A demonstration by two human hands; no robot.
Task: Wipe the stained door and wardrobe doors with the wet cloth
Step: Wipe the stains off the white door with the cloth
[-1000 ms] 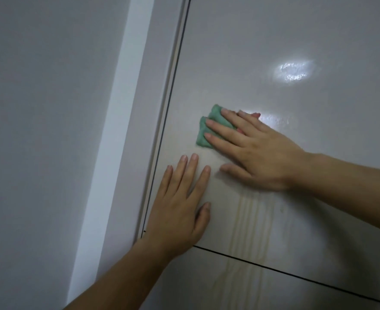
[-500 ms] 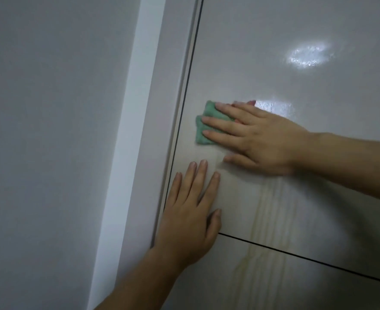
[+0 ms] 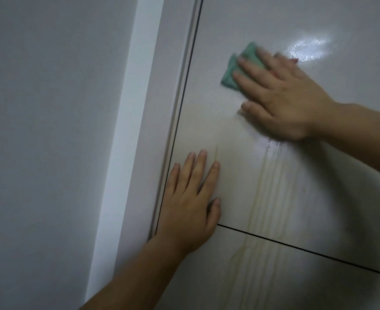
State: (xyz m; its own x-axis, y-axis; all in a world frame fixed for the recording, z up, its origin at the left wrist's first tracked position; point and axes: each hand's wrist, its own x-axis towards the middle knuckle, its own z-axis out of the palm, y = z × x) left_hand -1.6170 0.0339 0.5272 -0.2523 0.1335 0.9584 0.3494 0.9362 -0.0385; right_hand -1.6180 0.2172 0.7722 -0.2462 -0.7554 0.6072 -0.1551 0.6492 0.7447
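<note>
Right hand: the right hand [image 3: 280, 95] lies flat, fingers straight and slightly spread, pressing the green cloth [image 3: 236, 66] to the door [image 3: 332, 193]. No finger curls round the cloth, so palm pressure alone appears to hold it there.
Left hand: the left hand [image 3: 189, 209] is flat on the same panel, fingers straight, thumb out, holding nothing. It probably steadies the door against the wiping force.
Cloth position: folded, trapped under the right fingers, with its upper-left corner showing past the fingertips. It sits on the upper panel, above and to the right of the left hand.
Stain: a yellowish smear [image 3: 207, 126] lies between the hands. Drip streaks [image 3: 267, 186] run down from it across the dark groove [image 3: 296, 247]. The cloth sits above this area, so most of it appears not yet wiped.
Surface: glossy, with a bright reflection [image 3: 307, 49] just right of the cloth.
Surroundings: the door frame [image 3: 171, 86] borders the panel on the left, with the plain wall [image 3: 39, 130] beyond it.
</note>
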